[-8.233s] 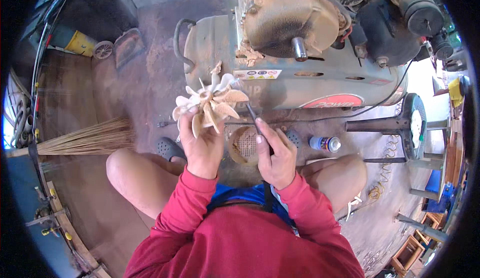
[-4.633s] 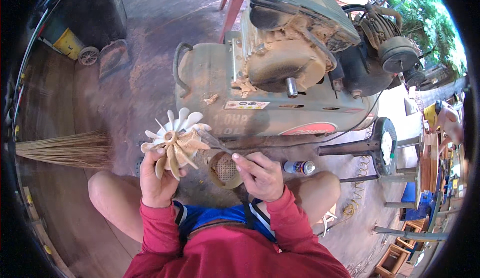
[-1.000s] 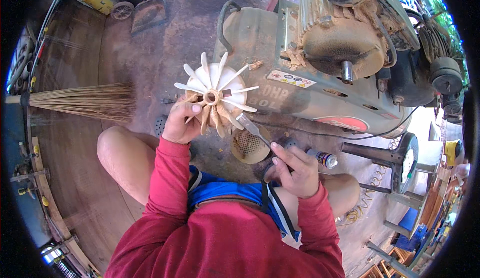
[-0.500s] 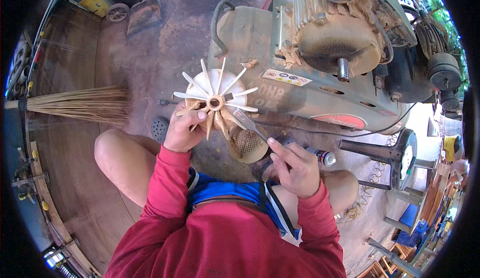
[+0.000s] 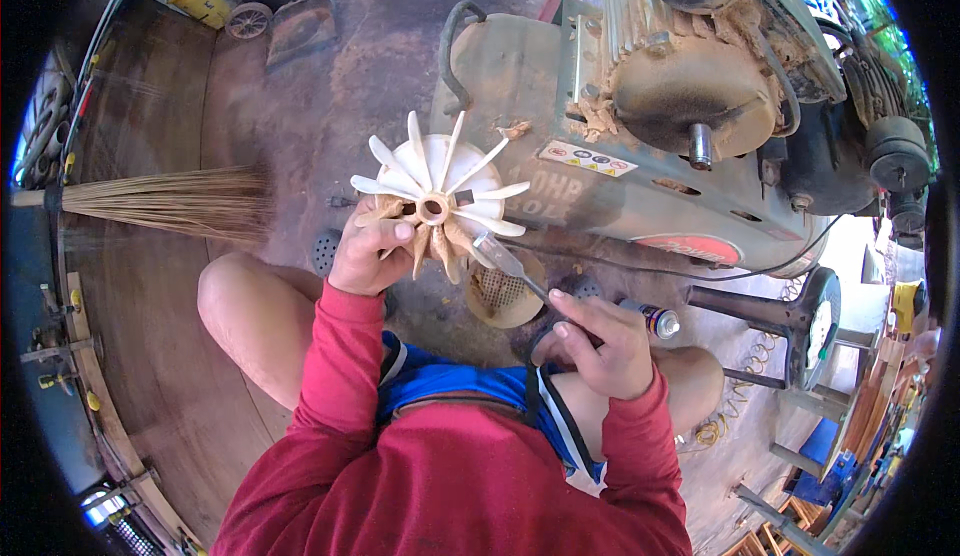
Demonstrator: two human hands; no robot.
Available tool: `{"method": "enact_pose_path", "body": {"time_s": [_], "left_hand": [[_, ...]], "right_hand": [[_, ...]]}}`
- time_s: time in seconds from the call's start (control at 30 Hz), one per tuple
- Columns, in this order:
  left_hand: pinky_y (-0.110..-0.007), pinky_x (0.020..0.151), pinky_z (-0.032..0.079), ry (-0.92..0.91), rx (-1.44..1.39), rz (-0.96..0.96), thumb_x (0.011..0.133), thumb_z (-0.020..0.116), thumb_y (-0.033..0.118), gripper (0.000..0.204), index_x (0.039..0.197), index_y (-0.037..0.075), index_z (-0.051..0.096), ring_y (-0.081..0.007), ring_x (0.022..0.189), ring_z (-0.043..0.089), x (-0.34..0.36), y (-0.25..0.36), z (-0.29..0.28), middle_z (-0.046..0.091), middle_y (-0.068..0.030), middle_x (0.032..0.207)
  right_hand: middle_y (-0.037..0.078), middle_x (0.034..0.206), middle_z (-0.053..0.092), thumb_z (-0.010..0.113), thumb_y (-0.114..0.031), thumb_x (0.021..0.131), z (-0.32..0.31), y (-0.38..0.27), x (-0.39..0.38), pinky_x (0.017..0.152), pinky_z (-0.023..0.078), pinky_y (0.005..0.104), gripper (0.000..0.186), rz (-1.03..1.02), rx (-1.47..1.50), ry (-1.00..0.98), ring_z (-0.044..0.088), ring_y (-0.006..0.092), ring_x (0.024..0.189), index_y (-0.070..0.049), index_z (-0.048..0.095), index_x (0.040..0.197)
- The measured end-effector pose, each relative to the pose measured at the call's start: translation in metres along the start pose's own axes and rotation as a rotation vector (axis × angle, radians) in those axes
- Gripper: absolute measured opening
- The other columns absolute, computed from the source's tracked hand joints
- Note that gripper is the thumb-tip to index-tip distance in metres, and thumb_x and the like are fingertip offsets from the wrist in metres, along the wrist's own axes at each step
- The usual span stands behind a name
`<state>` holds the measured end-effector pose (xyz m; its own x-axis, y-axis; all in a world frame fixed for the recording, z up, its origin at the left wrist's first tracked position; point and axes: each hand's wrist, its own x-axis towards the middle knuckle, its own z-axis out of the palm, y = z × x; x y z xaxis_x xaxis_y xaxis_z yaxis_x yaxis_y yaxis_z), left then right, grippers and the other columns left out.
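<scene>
A white cooling fan wheel [image 5: 426, 161] with radiating blades is held up in front of me. My left hand [image 5: 368, 248] is closed on its lower left side, thumb near the hub. Brown dust cakes the lower blades, while the upper ones look mostly white. In my right hand [image 5: 606, 344] is a chisel [image 5: 512, 264] with a flat metal blade, its handle mostly hidden by the fingers. The chisel's tip lies at the dusty lower right blades; whether it touches them I cannot tell.
A dusty air compressor [image 5: 600, 191] with a bare motor shaft [image 5: 700, 146] stands ahead and right. On the floor are a round perforated cover [image 5: 500, 291], a spray can [image 5: 658, 321], a black stool [image 5: 815, 321] and a cable. A straw broom [image 5: 165, 202] lies left.
The chisel's tip has drawn slightly down and outward from the fan hub, along with my right hand. My left hand keeps its grip on the fan wheel. The view has shifted a little.
</scene>
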<state>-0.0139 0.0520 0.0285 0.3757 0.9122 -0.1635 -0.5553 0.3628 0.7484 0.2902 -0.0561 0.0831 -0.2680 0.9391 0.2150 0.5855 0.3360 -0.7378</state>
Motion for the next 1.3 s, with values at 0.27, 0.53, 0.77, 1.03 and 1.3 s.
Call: {"method": "enact_pose_path", "body": {"time_s": [0.27,0.53,0.77,1.03,1.3], "left_hand": [[-0.044,0.104,0.052,-0.003,-0.071,0.058,0.079,0.079,0.023,0.084,0.149,-0.005,0.043,-0.0314,0.118,0.065,0.008,-0.014,-0.012,0.065,-0.0193,0.129],[-0.048,0.108,0.052,-0.063,-0.116,0.072,0.078,0.083,0.022,0.090,0.152,-0.003,0.039,-0.0331,0.121,0.064,0.010,-0.009,-0.023,0.062,-0.0185,0.134],[-0.047,0.107,0.052,-0.031,-0.139,0.111,0.087,0.083,0.032,0.084,0.151,-0.002,0.040,-0.0303,0.122,0.064,0.017,-0.020,-0.029,0.062,-0.0166,0.136],[-0.048,0.107,0.052,-0.057,-0.396,0.127,0.098,0.073,0.029,0.054,0.141,0.001,0.055,-0.0310,0.122,0.065,0.018,-0.028,-0.035,0.066,-0.0147,0.133],[-0.048,0.109,0.050,-0.042,-0.254,0.149,0.099,0.071,0.028,0.054,0.143,0.002,0.053,-0.0309,0.126,0.062,0.016,-0.020,-0.031,0.064,-0.0142,0.136]], "right_hand": [[0.019,0.105,0.078,0.070,-0.005,0.094,-0.011,0.004,-0.007,0.077,0.058,0.0321,0.036,0.287,0.493,-0.226,0.075,0.0285,0.080,-0.002,0.071,0.130],[0.018,0.097,0.077,0.070,-0.004,0.094,-0.018,0.000,-0.007,0.074,0.057,0.0348,0.036,0.177,0.386,-0.244,0.074,0.0292,0.077,-0.003,0.072,0.129],[0.016,0.090,0.076,0.071,-0.003,0.092,-0.013,-0.002,-0.006,0.067,0.056,0.0356,0.036,0.077,0.303,-0.201,0.072,0.0295,0.072,-0.003,0.072,0.129],[0.018,0.095,0.076,0.071,-0.002,0.091,-0.011,-0.001,-0.008,0.070,0.058,0.0361,0.039,0.135,0.316,-0.199,0.075,0.0304,0.077,-0.004,0.071,0.130],[0.015,0.085,0.073,0.071,-0.002,0.090,-0.008,-0.006,-0.004,0.065,0.055,0.0369,0.040,0.074,0.255,-0.135,0.071,0.0295,0.068,-0.005,0.071,0.130]]}}
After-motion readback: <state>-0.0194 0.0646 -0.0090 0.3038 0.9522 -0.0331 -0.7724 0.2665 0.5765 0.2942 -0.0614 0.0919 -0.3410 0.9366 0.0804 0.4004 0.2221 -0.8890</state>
